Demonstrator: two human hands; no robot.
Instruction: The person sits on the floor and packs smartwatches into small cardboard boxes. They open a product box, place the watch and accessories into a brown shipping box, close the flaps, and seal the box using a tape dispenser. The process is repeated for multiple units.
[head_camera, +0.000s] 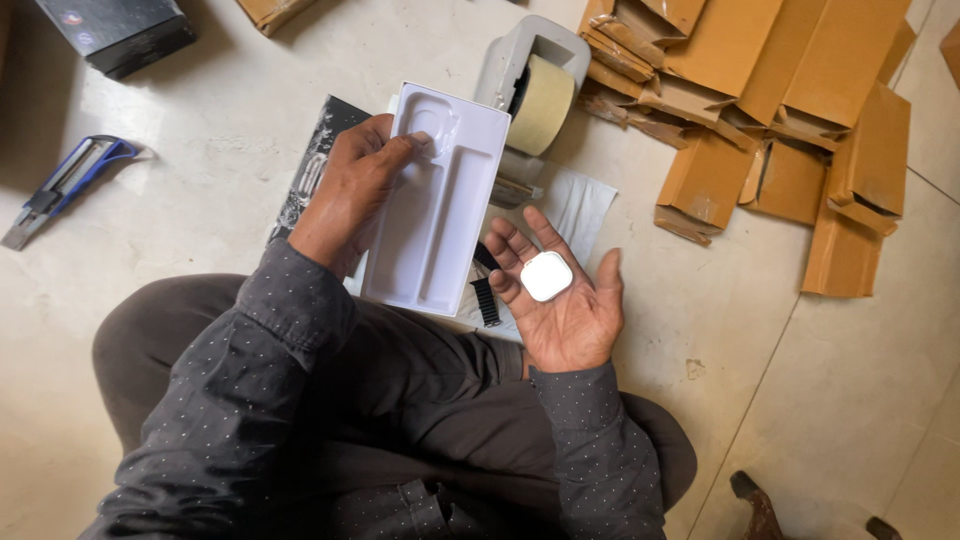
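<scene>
L hand (350, 190) gripping, R hand (560, 295) palm-up.

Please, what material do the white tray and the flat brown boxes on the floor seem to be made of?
The white tray, held by the left hand, looks like thin moulded plastic: smooth, slightly glossy, with pressed recesses. The flat brown boxes look like matt corrugated cardboard, with folded flaps and rough edges.

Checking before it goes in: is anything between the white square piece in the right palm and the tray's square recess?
Nothing lies between the white square piece and the white tray, but the left hand's thumb partly covers the square recess.
</scene>
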